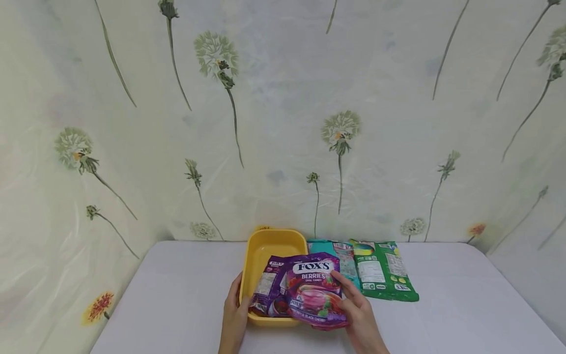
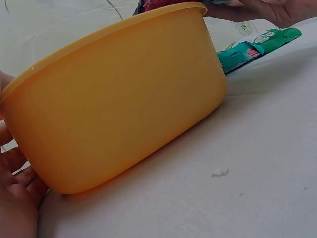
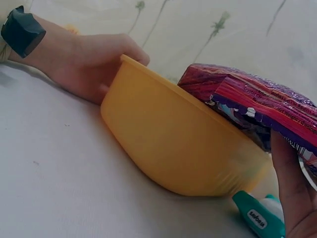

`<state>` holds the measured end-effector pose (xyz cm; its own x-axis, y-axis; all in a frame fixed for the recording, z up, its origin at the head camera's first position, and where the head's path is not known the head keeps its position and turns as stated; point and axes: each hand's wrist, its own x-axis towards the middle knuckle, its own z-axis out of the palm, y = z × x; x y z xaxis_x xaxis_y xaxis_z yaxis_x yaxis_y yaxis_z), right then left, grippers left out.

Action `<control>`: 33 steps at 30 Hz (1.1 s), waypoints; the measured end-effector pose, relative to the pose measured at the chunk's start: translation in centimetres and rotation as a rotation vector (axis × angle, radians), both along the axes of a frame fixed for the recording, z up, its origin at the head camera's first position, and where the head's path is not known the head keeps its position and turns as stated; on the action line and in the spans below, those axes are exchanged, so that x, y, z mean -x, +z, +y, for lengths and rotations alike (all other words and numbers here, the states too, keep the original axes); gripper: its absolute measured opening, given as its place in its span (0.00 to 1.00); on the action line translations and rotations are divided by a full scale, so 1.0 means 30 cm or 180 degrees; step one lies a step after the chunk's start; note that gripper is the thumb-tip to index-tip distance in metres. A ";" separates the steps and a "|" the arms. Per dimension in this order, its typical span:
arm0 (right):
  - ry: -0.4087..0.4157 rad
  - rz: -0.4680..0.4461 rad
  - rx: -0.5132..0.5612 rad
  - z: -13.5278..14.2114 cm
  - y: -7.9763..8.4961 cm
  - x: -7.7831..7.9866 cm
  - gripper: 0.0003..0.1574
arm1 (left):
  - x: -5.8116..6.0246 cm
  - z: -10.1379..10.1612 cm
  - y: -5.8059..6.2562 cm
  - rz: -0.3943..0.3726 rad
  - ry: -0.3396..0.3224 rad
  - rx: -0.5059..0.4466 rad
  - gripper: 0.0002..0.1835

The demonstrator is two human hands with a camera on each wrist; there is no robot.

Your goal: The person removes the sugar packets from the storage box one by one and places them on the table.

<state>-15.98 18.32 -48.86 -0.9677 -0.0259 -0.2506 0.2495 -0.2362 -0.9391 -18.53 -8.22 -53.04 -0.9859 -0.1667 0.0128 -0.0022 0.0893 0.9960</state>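
Note:
A yellow plastic tub point(image 1: 250, 255) stands on the table, with at least one purple Fox's candy bag point(image 1: 265, 287) in its near part. My left hand point(image 1: 234, 312) grips the tub's left side, thumb at the rim and fingers along the outer wall. Above the near right rim, my right hand point(image 1: 360, 314) holds a purple Fox's Berries candy bag point(image 1: 315, 300) by its right side. That bag leans over the tub's edge and covers part of what lies inside. From below, the right wrist view shows the held bag point(image 3: 267, 106) with fingers under it.
Right of the tub lie a teal packet point(image 1: 349, 263) and a green packet point(image 1: 384, 273), the teal one partly hidden by my right hand and the bag. The white-covered table point(image 1: 460, 300) meets a flower-patterned backdrop point(image 1: 274, 123) behind.

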 end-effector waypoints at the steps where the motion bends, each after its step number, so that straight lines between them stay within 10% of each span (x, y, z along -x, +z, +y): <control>1: -0.0008 0.0002 -0.0012 0.002 0.000 -0.001 0.39 | 0.000 0.000 0.001 -0.0001 -0.0005 -0.0010 0.33; 33: -0.0156 -0.0016 -0.0077 0.063 -0.025 -0.036 0.42 | 0.014 0.002 -0.016 -0.0162 0.0018 0.0017 0.34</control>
<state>-14.89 20.22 -49.61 -0.9664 0.0278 -0.2555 0.2429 -0.2254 -0.9435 -18.95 -8.17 -53.52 -0.9844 -0.1722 -0.0363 -0.0532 0.0944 0.9941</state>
